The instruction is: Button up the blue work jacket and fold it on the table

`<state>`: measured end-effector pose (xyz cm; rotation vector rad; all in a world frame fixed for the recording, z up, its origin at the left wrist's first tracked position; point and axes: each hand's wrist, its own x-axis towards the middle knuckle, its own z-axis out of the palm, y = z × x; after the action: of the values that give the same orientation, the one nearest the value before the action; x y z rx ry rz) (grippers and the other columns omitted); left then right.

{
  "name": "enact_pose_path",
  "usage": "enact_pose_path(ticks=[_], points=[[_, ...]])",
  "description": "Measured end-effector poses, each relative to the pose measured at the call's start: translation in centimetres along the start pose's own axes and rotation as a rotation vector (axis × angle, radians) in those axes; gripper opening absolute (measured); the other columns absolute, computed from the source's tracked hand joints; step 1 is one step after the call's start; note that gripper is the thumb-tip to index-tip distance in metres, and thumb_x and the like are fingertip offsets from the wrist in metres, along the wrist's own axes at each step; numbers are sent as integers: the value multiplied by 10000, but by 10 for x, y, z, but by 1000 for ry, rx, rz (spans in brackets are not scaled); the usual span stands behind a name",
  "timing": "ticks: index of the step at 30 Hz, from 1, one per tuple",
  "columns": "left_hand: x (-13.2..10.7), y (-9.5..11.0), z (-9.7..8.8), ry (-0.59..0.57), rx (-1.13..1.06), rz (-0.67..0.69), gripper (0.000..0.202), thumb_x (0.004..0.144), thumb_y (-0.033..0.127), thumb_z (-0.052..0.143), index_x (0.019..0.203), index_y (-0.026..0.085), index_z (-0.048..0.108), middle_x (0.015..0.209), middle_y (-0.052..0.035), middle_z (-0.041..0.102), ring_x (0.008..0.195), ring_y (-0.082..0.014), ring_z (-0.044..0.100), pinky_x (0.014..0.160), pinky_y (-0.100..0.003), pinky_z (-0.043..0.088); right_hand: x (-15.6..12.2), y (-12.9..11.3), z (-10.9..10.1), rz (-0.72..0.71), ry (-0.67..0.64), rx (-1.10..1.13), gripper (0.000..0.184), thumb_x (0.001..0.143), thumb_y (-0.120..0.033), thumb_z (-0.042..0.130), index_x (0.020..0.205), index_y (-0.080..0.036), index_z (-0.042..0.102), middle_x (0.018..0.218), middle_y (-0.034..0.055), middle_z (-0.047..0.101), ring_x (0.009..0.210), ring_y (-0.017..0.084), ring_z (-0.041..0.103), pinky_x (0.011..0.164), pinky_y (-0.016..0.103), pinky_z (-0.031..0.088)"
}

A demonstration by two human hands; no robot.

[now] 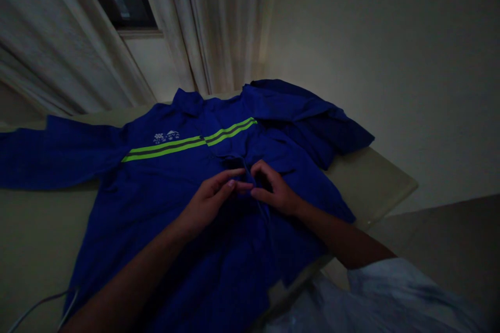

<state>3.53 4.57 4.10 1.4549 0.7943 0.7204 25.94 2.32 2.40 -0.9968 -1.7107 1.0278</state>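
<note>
Blue jacket [156, 192], blurred print [166, 137] showing "VA", is pinched by left fingers [223, 190] and right fingers [266, 168].

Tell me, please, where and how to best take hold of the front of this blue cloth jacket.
Probably by the thin front edge of the blue cloth jacket, pinched from its left and right sides: between the left hand and the right hand it stands up as a narrow strip, while the rest mostly lies spread out.

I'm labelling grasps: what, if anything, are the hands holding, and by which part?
The right hand appears to pinch the blue jacket by its front opening's edge; the left hand touches there, its grip unclear.
</note>
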Motion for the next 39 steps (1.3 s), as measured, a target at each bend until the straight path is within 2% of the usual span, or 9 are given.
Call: enact_pose_path(ticks=[4,9,13,16,20,25,29,34,39], points=[[-3,6,-3,-117,56,80,401,996,390,594,1364,234,612,1279,-108,749,1130,-259,724,1010,-434,555,8,8,-9,139,0,105,540,782,-382,835,1192,-234,517,1100,33,590,966,178,586,810,287,470],[4,-2,-34,196,854,128,243,1020,355,489,1096,216,673,1049,-98,758,948,-289,707,855,-458,551,14,11,-15,225,-2,338,541,751,-360,801,1209,-238,540,1018,17,620,842,155,615,752,278,486],[4,-26,-49,216,1247,203,426,1035,445,495,1351,190,624,1457,-186,626,1347,-402,565,1097,-615,434,9,4,-12,256,-127,323,561,776,-378,822,1258,-231,576,1034,20,664,850,148,642,745,267,500],[1,-48,-48,134,1295,215,487,1040,418,493,1464,188,556,1645,-184,439,1524,-368,403,1238,-623,287,5,-2,-5,254,-306,135,553,827,-389,830,1303,-220,605,1123,55,713,906,151,669,768,268,516],[-1,-59,-47,113,1320,209,500,1012,323,508,1487,170,540,1666,-193,399,1547,-354,371,1261,-610,261,4,-8,2,225,-446,-29,547,847,-426,838,1315,-212,651,1152,73,745,889,157,686,775,282,534],[1,-48,-48,111,1224,276,409,984,268,568,1387,208,612,1503,-155,597,1397,-335,538,1188,-579,381,4,-12,9,222,-352,-186,504,803,-531,868,1130,-187,697,854,-6,692,716,128,618,636,236,446],[6,-40,-47,65,1135,248,192,984,285,624,1142,220,711,1277,-103,698,1138,-295,641,966,-465,515,2,-5,11,223,-259,-365,427,848,-512,838,1081,-194,673,738,-45,654,645,121,595,603,233,397],[10,-40,-45,87,1081,203,128,984,210,606,1034,227,722,1088,-70,712,994,-272,631,868,-419,480,5,-7,10,98,-167,-560,346,966,-406,733,1240,-206,661,946,23,745,817,169,696,737,275,481],[9,-44,-43,129,952,203,103,963,155,579,968,221,658,1019,-56,697,972,-258,616,832,-396,439,27,-23,25,21,-215,-879,402,973,-540,680,1198,-208,666,1143,94,717,943,232,703,784,322,501]])
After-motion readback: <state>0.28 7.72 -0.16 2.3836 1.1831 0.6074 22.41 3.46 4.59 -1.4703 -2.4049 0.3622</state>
